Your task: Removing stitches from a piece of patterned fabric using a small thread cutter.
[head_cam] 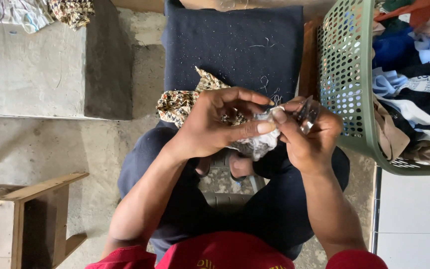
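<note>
Two hands meet over lap. Left hand (215, 124) pinches white cloth (257, 142), fingers closed on it. Right hand (307, 137) grips small shiny clipper (307, 114) at cloth edge. Patterned cloth (180, 104) hangs behind, on dark pad (235, 45). Green basket (347, 74) of clothes sits right. Wooden stool (36, 209) left.

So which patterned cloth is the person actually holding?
The brown patterned cloth under the left hand; the other patterned cloth lies far off on the concrete slab.
</note>
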